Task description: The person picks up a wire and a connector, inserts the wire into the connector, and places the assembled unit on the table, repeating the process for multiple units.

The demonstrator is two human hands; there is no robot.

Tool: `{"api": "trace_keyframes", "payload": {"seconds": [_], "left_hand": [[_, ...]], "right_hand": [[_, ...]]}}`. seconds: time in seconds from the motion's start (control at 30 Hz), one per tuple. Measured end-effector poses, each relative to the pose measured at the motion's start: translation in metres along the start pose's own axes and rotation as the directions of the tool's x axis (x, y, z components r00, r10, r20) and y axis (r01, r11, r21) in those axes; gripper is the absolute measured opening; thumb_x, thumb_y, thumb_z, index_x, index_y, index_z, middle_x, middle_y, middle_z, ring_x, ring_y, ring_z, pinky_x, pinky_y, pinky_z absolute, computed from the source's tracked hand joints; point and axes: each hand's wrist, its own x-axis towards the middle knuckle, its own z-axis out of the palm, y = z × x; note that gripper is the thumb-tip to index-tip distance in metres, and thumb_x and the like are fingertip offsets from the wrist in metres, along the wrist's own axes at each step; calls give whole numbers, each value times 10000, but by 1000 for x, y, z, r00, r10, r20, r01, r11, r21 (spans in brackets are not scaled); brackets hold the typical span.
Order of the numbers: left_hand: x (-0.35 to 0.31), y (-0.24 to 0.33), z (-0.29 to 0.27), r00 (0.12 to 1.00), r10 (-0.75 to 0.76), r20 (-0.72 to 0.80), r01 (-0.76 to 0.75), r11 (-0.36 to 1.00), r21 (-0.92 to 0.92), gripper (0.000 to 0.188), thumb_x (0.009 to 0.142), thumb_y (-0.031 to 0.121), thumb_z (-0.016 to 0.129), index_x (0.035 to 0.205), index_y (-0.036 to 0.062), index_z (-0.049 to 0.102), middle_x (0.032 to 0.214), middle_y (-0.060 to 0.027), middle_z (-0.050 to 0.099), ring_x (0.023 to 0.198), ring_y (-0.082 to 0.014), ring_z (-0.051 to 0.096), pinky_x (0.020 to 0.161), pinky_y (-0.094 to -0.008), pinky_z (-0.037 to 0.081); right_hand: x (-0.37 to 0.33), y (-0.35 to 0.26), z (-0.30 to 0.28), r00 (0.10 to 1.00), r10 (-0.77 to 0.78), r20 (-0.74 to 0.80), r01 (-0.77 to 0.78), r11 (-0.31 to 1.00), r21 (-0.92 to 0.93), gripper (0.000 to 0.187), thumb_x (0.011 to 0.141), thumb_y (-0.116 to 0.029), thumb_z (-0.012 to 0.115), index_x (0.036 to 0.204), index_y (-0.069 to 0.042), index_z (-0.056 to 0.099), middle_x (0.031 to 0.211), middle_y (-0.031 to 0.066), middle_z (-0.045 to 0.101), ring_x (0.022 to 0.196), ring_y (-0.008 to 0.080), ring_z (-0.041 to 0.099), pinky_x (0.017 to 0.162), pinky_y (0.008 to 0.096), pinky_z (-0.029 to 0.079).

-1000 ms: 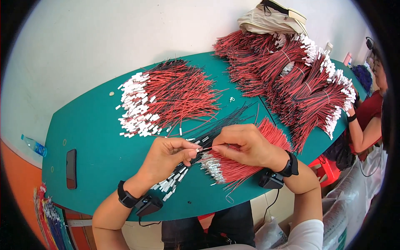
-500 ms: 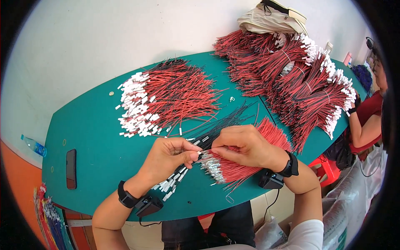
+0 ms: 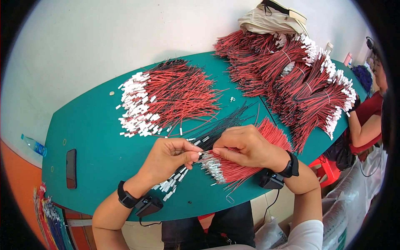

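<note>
My left hand [image 3: 166, 157] pinches a small white connector [image 3: 200, 153] between thumb and fingertips. Just to its right, my right hand [image 3: 246, 145] is closed in a pinch on a thin red wire, mostly hidden by the fingers. The two hands' fingertips are a small gap apart. Beneath my right hand lies a pile of loose red wires [image 3: 237, 171] with pale metal tips pointing left. Black wires [image 3: 223, 130] with white connectors [image 3: 171, 183] run under both hands, so their middle part is covered.
Red-and-black wires with white connectors [image 3: 177, 96] form a pile farther back. Bundled ones [image 3: 287, 75] are heaped at the right, below a light bag [image 3: 271, 20]. A phone [image 3: 71, 168] and bottle [image 3: 34, 145] are at left. Another person's arm [image 3: 361, 127] shows at the right.
My right hand has shifted very slightly to the right, away from the left fingertips. My left hand keeps its pinch in nearly the same place.
</note>
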Motion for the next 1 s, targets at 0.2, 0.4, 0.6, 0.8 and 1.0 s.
{"api": "trace_keyframes", "payload": {"seconds": [0.2,0.4,0.6,0.8,1.0], "left_hand": [[0,0,1,1000,7,4,-7,1000,10,127,880,53,676,971,-34,693,814,-76,686,676,-109,629,628,-238,529],[1,0,0,1000,3,4,-3,999,35,125,880,50,673,970,-34,695,813,-75,686,676,-104,629,626,-235,529],[2,-1,1,1000,-2,19,1,999,46,132,880,54,676,976,-33,699,820,-68,687,672,-93,620,627,-229,522],[1,-4,8,999,37,25,-38,997,65,147,882,65,680,998,-22,705,820,-49,676,675,-78,598,622,-220,505],[-1,-3,12,999,35,13,-35,997,74,153,879,64,683,1003,-24,703,829,-58,684,694,-85,612,626,-225,511]], "right_hand": [[0,0,-1,1000,-6,25,7,1000,-2,86,822,-125,689,827,-45,657,712,112,619,680,297,624,580,381,478],[-1,1,-1,999,1,38,-2,1000,10,84,816,-118,688,813,-41,655,709,115,621,675,297,626,579,380,479],[-2,2,-2,999,12,52,-14,999,31,87,817,-112,682,804,-32,653,707,120,623,666,305,623,575,382,478],[-2,3,1,997,17,73,-23,996,81,96,827,-109,676,808,-18,651,690,137,611,638,325,607,558,377,468],[-2,-3,1,985,110,129,-132,977,170,82,840,-85,666,826,-7,646,694,157,601,616,331,595,529,366,447]]}}
